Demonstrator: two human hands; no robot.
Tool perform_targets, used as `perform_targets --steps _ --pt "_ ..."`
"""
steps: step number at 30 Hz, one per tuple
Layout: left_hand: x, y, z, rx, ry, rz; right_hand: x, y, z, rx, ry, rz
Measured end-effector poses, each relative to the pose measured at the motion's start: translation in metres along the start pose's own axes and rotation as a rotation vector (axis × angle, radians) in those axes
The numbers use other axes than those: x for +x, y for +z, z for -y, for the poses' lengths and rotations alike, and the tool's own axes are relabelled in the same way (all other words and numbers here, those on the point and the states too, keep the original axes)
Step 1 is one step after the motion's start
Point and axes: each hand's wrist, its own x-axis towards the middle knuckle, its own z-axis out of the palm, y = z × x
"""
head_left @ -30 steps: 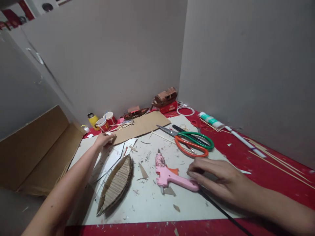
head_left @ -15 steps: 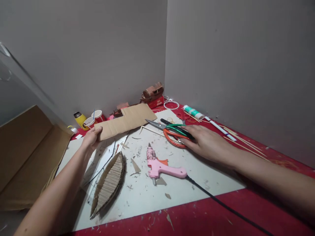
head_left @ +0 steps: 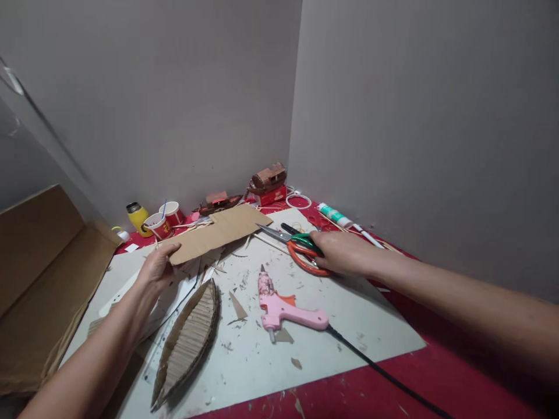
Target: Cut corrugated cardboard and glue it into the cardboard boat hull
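Observation:
My left hand [head_left: 158,269] grips the near end of a flat brown cardboard piece [head_left: 218,231] and holds it just above the white board [head_left: 367,326]. My right hand [head_left: 343,251] lies closed over the handles of the green-handled scissors [head_left: 297,238], which rest across the orange-handled scissors [head_left: 305,265]. A pink glue gun [head_left: 283,308] with a black cord [head_left: 384,375] lies between my arms. A boat-shaped hull of corrugated cardboard [head_left: 187,343] lies near my left forearm.
A large folded cardboard sheet [head_left: 39,279] stands at the left. Paper cups [head_left: 163,220], a yellow bottle [head_left: 137,216], small model boats [head_left: 266,177], a white ring [head_left: 299,201], a glue tube [head_left: 334,215] and skewers line the walls. Scraps litter the board; the table [head_left: 437,372] is red.
My right hand left the glue gun and moved back to the scissors, closing on their handles. My left hand took hold of the cardboard piece and drew it nearer.

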Motion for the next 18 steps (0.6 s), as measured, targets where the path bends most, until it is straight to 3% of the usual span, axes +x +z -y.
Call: perform_targets --steps 7,18 --pt "-0.011 0.002 0.002 -0.009 -0.219 0.151 0.005 -0.003 -0.003 -0.060 -0.010 0.014" --pt "-0.024 -0.006 0.006 -0.049 -0.230 0.167 0.001 -0.023 -0.002 -0.062 0.040 -0.009"
